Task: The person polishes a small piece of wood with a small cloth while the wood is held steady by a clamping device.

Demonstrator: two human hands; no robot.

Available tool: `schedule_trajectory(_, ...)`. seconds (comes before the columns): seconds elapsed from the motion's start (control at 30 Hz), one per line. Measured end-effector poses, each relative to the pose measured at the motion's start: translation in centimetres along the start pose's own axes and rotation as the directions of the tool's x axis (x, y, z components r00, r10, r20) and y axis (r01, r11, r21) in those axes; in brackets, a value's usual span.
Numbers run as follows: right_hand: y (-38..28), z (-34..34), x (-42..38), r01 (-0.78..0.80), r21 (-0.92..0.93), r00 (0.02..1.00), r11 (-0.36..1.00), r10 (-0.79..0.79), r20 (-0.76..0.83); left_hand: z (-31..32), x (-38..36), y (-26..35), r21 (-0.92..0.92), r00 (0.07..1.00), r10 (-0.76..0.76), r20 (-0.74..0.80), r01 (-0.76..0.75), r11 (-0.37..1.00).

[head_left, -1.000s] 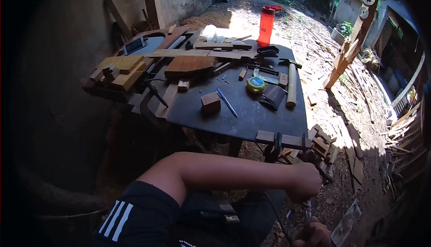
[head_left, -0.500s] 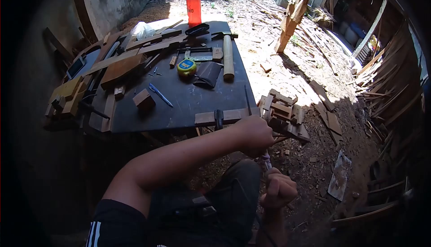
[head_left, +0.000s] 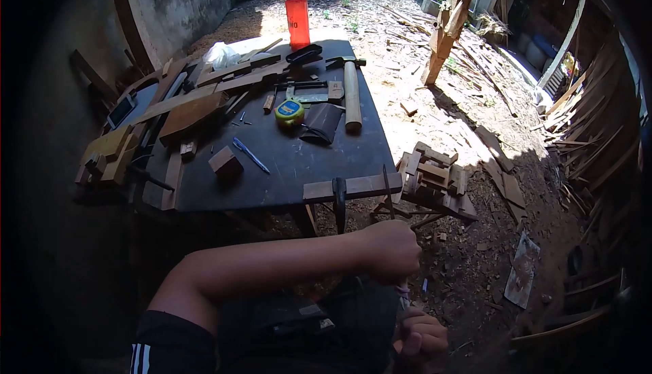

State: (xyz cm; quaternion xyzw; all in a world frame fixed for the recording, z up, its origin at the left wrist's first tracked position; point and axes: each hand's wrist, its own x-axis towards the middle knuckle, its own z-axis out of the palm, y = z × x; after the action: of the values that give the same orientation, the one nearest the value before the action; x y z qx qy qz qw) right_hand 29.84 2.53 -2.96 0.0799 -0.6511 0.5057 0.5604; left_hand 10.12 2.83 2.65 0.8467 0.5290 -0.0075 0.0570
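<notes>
A strip of wood [head_left: 363,185] lies along the near edge of the dark table, held there by a black clamp [head_left: 339,197]. Across its right end runs the thin dark blade of a saw [head_left: 386,182]. My left hand [head_left: 395,252] is closed in a fist around the saw's handle, my forearm reaching across from the left. Just below it, my right hand [head_left: 422,332] is closed on the lower part of the same handle, where pale wrapping shows between the hands. The fists hide most of the handle.
On the table [head_left: 285,180] lie a hammer [head_left: 352,99], a tape measure [head_left: 290,112], a blue pen [head_left: 250,156], a wooden block [head_left: 225,163] and several boards. A red bottle [head_left: 297,21] stands at the back. Stacked wood pieces [head_left: 435,173] sit right of the table.
Both hands have come back toward my body, drawing the saw with them along the strip's right end. The view has shifted slightly; the strip and clamp remain in place on the table.
</notes>
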Motion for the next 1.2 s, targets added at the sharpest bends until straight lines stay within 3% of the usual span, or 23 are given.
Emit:
schedule_trajectory(0.1, 4.3, 0.3, 1.8, 0.006, -0.269, 1.0, 0.963, -0.01, -0.015, -0.4, 1.1, -3.0, 0.045, 0.99, -0.139, 0.018, 0.138, 0.989)
schedule_trajectory(0.17, 3.2, -0.2, 1.6, -0.038, -0.184, 0.999, 0.982, 0.035, -0.018, -0.5, 0.8, -3.3, 0.02, 0.989, -0.147, 0.021, 0.147, 0.989)
schedule_trajectory(0.3, 0.2, -0.6, -0.1, -0.007, -0.056, 0.999, 0.998, 0.01, 0.05, 1.2, -0.3, 0.2, 0.058, 0.996, 0.028, -0.079, -0.024, 0.998)
schedule_trajectory(0.33, 0.2, -0.8, -0.7, -0.018, -0.043, 0.998, 0.999, 0.02, 0.054, 1.5, 0.2, -0.5, 0.072, 0.997, -0.025, -0.072, 0.03, 0.997)
schedule_trajectory(0.4, 2.7, 0.4, 1.6, -0.024, -0.23, 1.0, 0.973, 0.023, -0.006, 0.9, 1.3, -2.6, 0.088, 0.989, -0.127, -0.071, 0.133, 0.987)
schedule_trajectory(0.43, 3.4, 0.0, 2.3, -0.064, -0.232, 0.998, 0.971, 0.06, -0.023, 0.2, 1.4, -3.3, 0.023, 0.98, -0.184, -0.074, 0.186, 0.982)
schedule_trajectory(0.57, -0.3, -1.0, 1.2, -0.059, -0.036, 0.995, 0.998, 0.062, 0.079, 0.0, -0.1, -0.1, 0.0, 0.996, -0.089, 0.019, 0.089, 0.996)
schedule_trajectory(0.6, -1.1, -1.1, 0.0, -0.039, -0.019, 0.998, 0.999, 0.04, 0.048, 0.8, -0.4, 0.7, 0.038, 0.997, -0.017, -0.072, 0.02, 0.999)
schedule_trajectory(0.67, -0.3, -0.5, -0.3, -0.027, -0.065, 0.999, 0.998, 0.029, 0.032, 0.8, -0.1, 0.3, 0.039, 0.998, -0.03, -0.058, 0.032, 0.999)
schedule_trajectory(0.73, 2.7, -0.1, 1.4, -0.017, -0.263, 0.999, 0.965, 0.029, 0.04, 0.6, 0.8, -2.1, 0.06, 0.982, -0.157, -0.101, 0.163, 0.985)
schedule_trajectory(0.77, 3.6, 0.2, 2.3, -0.074, -0.295, 0.997, 0.953, 0.069, -0.027, 0.3, 1.0, -3.1, 0.035, 0.978, -0.177, -0.114, 0.182, 0.983)
schedule_trajectory(0.83, 3.0, -0.5, 2.4, -0.144, -0.185, 0.987, 0.972, 0.129, -0.094, -0.5, 0.3, -2.5, 0.038, 0.979, -0.191, -0.073, 0.194, 0.98)
schedule_trajectory(0.87, 0.6, -2.0, 1.4, -0.154, -0.247, 0.987, 0.957, 0.16, 0.005, 0.7, 0.4, -1.4, 0.03, 0.984, -0.147, -0.098, 0.151, 0.988)
schedule_trajectory(0.9, 0.3, -2.4, 0.6, -0.1, -0.258, 0.993, 0.961, 0.113, 0.036, 0.1, 0.0, 0.8, 0.026, 0.991, -0.105, -0.077, 0.108, 0.994)
schedule_trajectory(0.93, 0.0, -2.8, -0.3, -0.046, -0.266, 0.996, 0.963, 0.066, 0.067, 1.5, 0.4, 1.9, 0.011, 0.984, -0.056, -0.168, 0.059, 0.998)
schedule_trajectory(1.0, 0.5, -2.1, -1.8, 0.085, -0.227, 0.995, 0.97, -0.093, -0.023, 1.6, 0.4, 0.7, 0.054, 0.983, -0.096, -0.155, 0.105, 0.993)
schedule_trajectory(1.07, 2.1, -0.3, 1.0, -0.012, -0.298, 0.995, 0.955, 0.041, 0.091, 2.0, 0.9, -2.0, 0.085, 0.975, -0.155, -0.157, 0.169, 0.982)
schedule_trajectory(1.17, 2.7, -1.4, 2.0, -0.168, -0.264, 0.983, 0.95, 0.181, 0.024, 0.5, 0.2, -3.1, 0.044, 0.963, -0.212, -0.167, 0.222, 0.974)
schedule_trajectory(1.2, 2.3, -2.1, 1.3, -0.221, -0.228, 0.974, 0.948, 0.224, -0.012, 0.9, 0.2, -1.6, 0.041, 0.974, -0.156, -0.164, 0.165, 0.985)
